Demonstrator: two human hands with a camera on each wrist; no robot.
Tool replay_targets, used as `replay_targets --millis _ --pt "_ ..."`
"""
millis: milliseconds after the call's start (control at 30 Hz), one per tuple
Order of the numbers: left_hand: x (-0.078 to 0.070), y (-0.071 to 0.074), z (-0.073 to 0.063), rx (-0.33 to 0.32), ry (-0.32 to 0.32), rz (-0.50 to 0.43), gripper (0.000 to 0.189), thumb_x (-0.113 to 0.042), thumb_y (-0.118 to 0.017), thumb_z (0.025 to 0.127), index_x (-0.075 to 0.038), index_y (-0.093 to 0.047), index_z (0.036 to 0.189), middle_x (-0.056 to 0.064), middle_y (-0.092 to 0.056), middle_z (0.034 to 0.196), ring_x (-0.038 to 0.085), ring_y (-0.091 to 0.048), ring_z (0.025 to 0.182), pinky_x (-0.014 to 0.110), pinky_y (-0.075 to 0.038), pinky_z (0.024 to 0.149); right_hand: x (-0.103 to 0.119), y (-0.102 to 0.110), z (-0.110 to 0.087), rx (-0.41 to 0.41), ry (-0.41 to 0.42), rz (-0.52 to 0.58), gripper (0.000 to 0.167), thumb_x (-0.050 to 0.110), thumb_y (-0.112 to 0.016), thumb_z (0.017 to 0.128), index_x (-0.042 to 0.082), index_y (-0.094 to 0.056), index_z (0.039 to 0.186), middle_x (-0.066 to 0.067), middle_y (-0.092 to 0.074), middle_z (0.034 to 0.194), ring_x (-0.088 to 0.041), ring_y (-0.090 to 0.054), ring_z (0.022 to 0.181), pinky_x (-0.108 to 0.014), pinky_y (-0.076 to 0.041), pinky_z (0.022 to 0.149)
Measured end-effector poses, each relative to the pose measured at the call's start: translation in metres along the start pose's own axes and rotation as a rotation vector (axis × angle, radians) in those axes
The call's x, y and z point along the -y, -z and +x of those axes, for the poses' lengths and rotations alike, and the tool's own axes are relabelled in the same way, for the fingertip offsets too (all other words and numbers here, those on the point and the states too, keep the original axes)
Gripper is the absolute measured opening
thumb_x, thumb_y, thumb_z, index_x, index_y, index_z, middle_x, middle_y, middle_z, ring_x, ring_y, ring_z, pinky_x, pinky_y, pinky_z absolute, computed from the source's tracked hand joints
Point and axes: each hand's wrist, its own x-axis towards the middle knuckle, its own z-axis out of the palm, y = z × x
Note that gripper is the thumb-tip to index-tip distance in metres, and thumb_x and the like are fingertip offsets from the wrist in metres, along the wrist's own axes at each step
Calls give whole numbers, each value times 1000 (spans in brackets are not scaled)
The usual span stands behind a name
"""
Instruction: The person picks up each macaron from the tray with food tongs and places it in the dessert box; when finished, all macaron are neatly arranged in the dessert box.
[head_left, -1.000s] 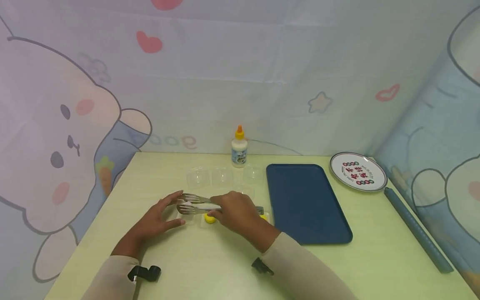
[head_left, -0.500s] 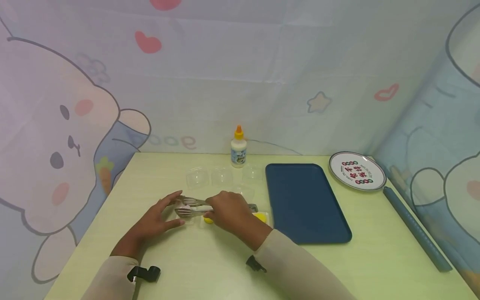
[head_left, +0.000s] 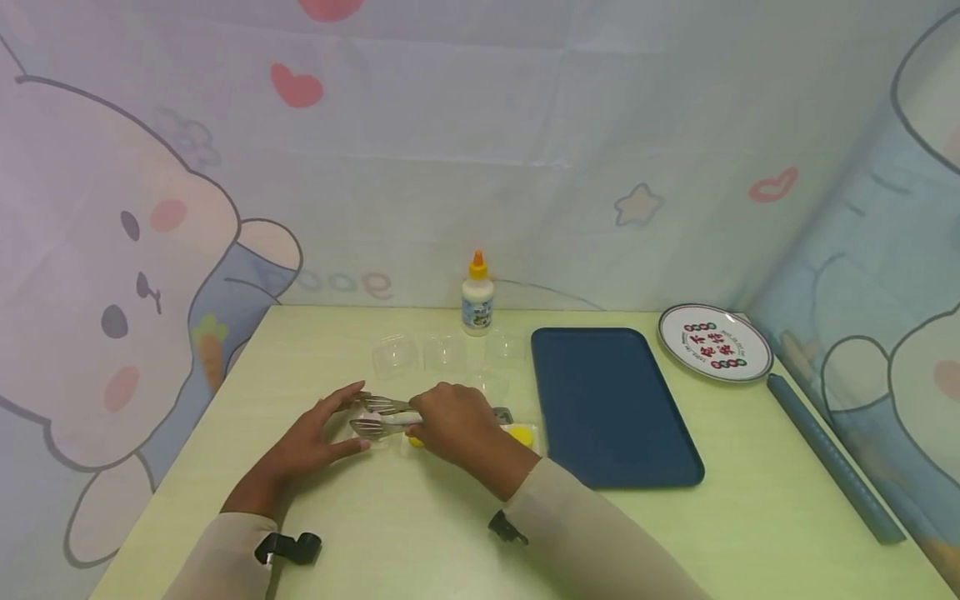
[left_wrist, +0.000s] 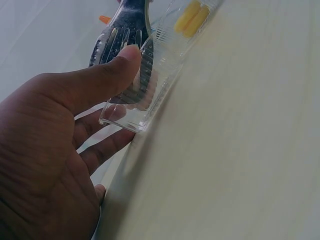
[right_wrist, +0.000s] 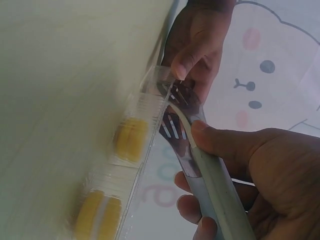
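Note:
My right hand (head_left: 453, 421) grips the white handles of metal tongs with slotted heads (head_left: 371, 428). The tongs reach left, into the end compartment of a long clear plastic tray (right_wrist: 117, 172). My left hand (head_left: 311, 437) holds that end of the tray, its thumb at the near side and its fingers at the far side. A pale pinkish piece (left_wrist: 151, 90) shows through the plastic beside the tong heads. Farther along the tray sit yellow macarons (right_wrist: 131, 140), one with a white filling (right_wrist: 98, 217). In the head view my right hand hides part of the tray.
Several clear plastic cups (head_left: 445, 354) stand behind the tray. A glue bottle (head_left: 477, 307) with a yellow-orange cap is at the back. To the right lie a dark blue tray (head_left: 611, 408), a white patterned plate (head_left: 715, 343) and a long grey-blue bar (head_left: 832, 458).
My right hand has shifted a little left with the tongs, showing more of the yellow macaron at the tray's right end. My left hand has stayed in place.

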Motion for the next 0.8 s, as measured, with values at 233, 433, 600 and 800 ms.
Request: replay_targets --millis 233,433,600,800 --pt "1 0 0 -1 9 -5 94 -37 -88 94 -16 -36 170 22 -58 159 56 -43 155 84 -22 123 -4 -1 0 -11 -10 26 35 50 -81 98 27 -83 123 6 -83 102 -13 -75 90 -36 -59 67" --pt "0 0 0 -3 9 0 94 -36 -88 94 -17 -36 170 19 -57 162 54 -43 155 83 -25 122 -12 -1 -8 -39 -26 98 39 49 -81 97 27 -81 129 7 -84 114 -14 -78 102 -35 -60 71" --pt "1 -2 1 -11 -52 -7 94 -30 -88 93 -11 -36 169 15 -58 162 51 -46 154 81 -21 125 -27 0 -20 -88 -60 174 41 49 -83 96 27 -81 130 7 -84 119 -16 -79 102 -33 -59 70" --pt "2 -2 2 -19 -77 -8 93 -26 -89 93 -9 -37 168 15 -60 160 49 -52 150 80 -16 128 -53 4 -38 -175 -100 266 43 45 -85 95 23 -81 132 1 -83 127 -25 -80 114 -44 -65 81"
